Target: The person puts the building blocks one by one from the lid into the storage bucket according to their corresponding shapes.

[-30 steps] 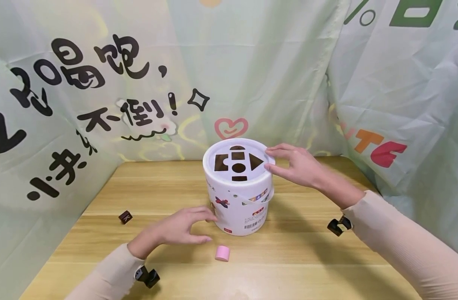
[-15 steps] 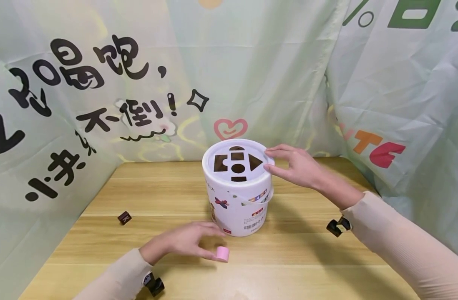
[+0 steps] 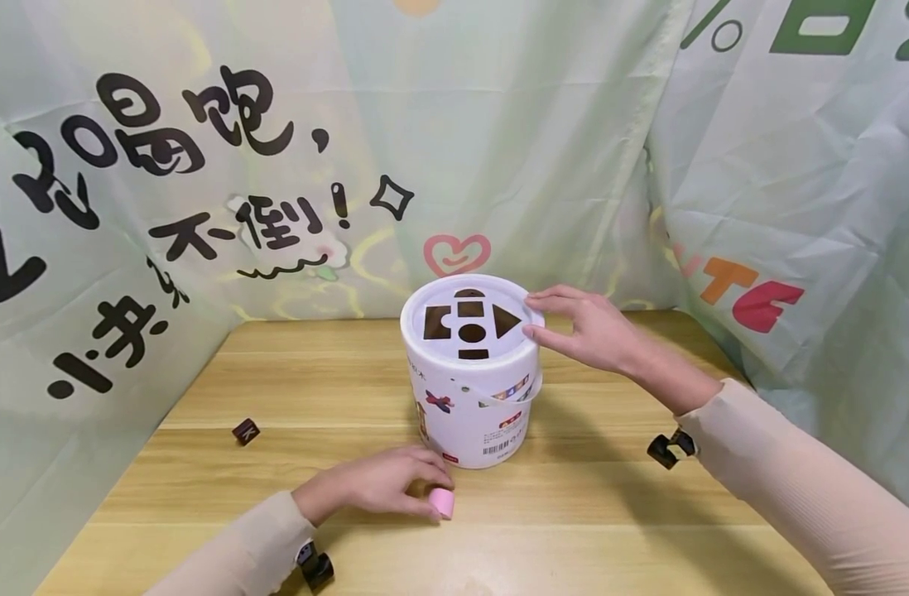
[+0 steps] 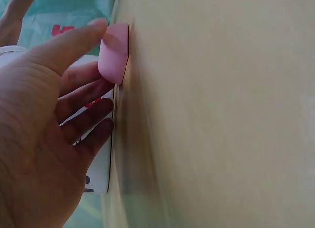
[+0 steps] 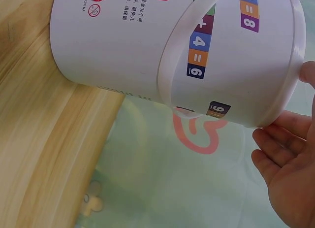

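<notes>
On the table stands a white shape-sorter bucket (image 3: 469, 414), its lid (image 3: 462, 319) cut with several shaped holes. My right hand (image 3: 592, 329) rests at the right side of its rim, thumb and fingers spread and fairly straight; the right wrist view shows this hand (image 5: 290, 159) touching the rim too. In front of the bucket, my left hand (image 3: 383, 482) has thumb and index finger at either side of a small pink block (image 3: 443, 502). In the left wrist view, the thumb lies along one side of this round-edged block (image 4: 114, 53), and the other fingers are loosely bent.
A dark cube (image 3: 247, 431) marked with a letter K lies on the wooden table (image 3: 335, 372) to the left. The bucket's white handle (image 5: 172, 55) hangs down its side. Printed cloth (image 3: 529, 165) surrounds the table at the back and sides.
My left hand has moved right and toward the front, from beside the bucket's base to the pink block, and its thumb and finger have closed on it. The right hand stays at the rim.
</notes>
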### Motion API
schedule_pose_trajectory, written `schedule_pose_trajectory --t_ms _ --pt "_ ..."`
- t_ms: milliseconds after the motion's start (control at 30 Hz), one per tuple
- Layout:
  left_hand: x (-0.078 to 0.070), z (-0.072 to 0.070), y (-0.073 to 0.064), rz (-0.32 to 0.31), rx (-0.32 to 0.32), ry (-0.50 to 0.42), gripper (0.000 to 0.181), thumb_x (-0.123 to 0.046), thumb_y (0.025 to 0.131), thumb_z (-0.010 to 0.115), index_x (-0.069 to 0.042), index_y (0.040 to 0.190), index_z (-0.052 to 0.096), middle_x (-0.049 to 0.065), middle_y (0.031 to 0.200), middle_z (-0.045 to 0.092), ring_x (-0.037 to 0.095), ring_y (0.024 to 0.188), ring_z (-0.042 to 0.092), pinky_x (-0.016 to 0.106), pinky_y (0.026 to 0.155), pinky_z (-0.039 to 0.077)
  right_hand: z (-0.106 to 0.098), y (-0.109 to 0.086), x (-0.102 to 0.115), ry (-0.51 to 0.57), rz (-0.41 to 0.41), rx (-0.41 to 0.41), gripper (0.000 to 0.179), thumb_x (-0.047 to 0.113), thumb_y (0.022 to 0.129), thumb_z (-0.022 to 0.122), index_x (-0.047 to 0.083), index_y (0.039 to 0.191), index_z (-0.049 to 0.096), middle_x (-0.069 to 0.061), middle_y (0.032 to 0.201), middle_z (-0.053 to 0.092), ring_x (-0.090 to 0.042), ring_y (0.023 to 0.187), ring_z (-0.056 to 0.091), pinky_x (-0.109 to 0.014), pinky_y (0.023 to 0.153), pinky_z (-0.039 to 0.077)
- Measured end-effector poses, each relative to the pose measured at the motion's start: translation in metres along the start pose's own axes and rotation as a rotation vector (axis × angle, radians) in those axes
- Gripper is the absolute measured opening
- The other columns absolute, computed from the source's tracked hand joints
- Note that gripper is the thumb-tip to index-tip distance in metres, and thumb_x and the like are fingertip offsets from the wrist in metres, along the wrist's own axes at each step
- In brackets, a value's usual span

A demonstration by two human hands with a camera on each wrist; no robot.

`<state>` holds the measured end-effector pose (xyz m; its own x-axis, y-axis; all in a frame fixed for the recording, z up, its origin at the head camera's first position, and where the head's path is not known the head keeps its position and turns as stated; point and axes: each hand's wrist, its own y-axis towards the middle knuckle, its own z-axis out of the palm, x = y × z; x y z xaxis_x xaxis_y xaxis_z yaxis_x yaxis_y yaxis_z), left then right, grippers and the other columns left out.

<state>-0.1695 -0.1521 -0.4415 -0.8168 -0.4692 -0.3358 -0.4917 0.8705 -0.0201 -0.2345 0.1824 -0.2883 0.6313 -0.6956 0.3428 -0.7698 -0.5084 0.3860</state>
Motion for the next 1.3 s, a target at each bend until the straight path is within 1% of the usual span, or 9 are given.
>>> schedule_pose_trajectory --t_ms 133,333,567,767,933,1067,1133,1300 --pt "-0.001 0.0 0.0 0.014 -0.009 0.007 0.039 -0.049 0.092 0.063 -0.021 0.117 0.07 -0.01 0.124 0.06 0.01 0.121 0.051 0.03 0.105 0.04 0.0 0.001 -0.001 0.001 0.002 -0.004 0.055 0.047 0.092 0.063 0.009 0.132 0.063 -0.007 0.132 0.059 -0.029 0.123 0.053 -0.053 0.102 0.042" --pt "-0.005 0.0 0.001 0.051 -0.032 0.02 0.031 -0.04 0.09 0.069 -0.021 0.115 0.068 -0.012 0.117 0.063 0.005 0.114 0.054 0.026 0.101 0.042 0.0 0.001 -0.001 0.008 -0.002 0.001 0.055 0.047 0.093 0.063 0.008 0.132 0.063 -0.008 0.133 0.059 -0.031 0.124 0.053 -0.054 0.102 0.041" --pt "-0.008 0.0 0.002 0.078 -0.057 -0.008 0.027 -0.029 0.088 0.073 -0.021 0.113 0.067 -0.013 0.111 0.064 -0.002 0.102 0.056 0.016 0.092 0.044 0.0 0.0 -0.002 0.011 0.0 -0.013 0.055 0.047 0.092 0.063 0.008 0.131 0.064 -0.006 0.131 0.059 -0.029 0.123 0.053 -0.053 0.101 0.042" --pt "-0.011 -0.004 0.003 0.087 -0.078 -0.031 0.027 -0.023 0.088 0.073 -0.018 0.113 0.063 -0.011 0.109 0.061 -0.003 0.098 0.055 0.012 0.09 0.044 0.001 0.0 -0.001 0.021 0.005 -0.021 0.054 0.046 0.091 0.065 0.01 0.13 0.065 -0.004 0.131 0.06 -0.027 0.123 0.054 -0.051 0.101 0.043" --pt "-0.018 -0.013 0.004 0.089 -0.121 -0.047 0.027 -0.02 0.09 0.071 -0.015 0.114 0.061 -0.008 0.109 0.059 0.0 0.099 0.055 0.013 0.091 0.045 0.001 0.0 -0.002 0.016 0.0 -0.02 0.054 0.046 0.091 0.065 0.008 0.131 0.064 -0.005 0.131 0.06 -0.028 0.123 0.054 -0.052 0.101 0.043" --pt "-0.024 -0.022 0.006 0.101 -0.177 -0.021 0.025 -0.021 0.091 0.07 -0.013 0.113 0.06 -0.006 0.108 0.06 0.003 0.101 0.055 0.016 0.092 0.045 0.001 0.0 -0.002 0.013 -0.001 -0.022 0.055 0.046 0.091 0.065 0.009 0.131 0.064 -0.005 0.131 0.06 -0.028 0.122 0.054 -0.051 0.101 0.043" --pt "-0.027 -0.027 0.007 0.12 -0.205 -0.009 0.023 -0.02 0.092 0.07 -0.014 0.112 0.06 -0.007 0.106 0.06 0.004 0.1 0.055 0.017 0.092 0.045 0.001 0.0 -0.002 0.013 -0.003 -0.021 0.055 0.047 0.092 0.065 0.008 0.131 0.064 -0.005 0.131 0.06 -0.028 0.123 0.054 -0.052 0.101 0.043" --pt "-0.036 -0.044 0.009 0.207 -0.283 0.007 0.022 -0.016 0.091 0.07 -0.013 0.11 0.06 -0.006 0.104 0.061 0.007 0.099 0.055 0.019 0.092 0.045 0.001 0.0 0.0 0.013 -0.003 -0.017 0.055 0.046 0.092 0.064 0.008 0.131 0.064 -0.006 0.131 0.06 -0.029 0.123 0.054 -0.052 0.101 0.042"
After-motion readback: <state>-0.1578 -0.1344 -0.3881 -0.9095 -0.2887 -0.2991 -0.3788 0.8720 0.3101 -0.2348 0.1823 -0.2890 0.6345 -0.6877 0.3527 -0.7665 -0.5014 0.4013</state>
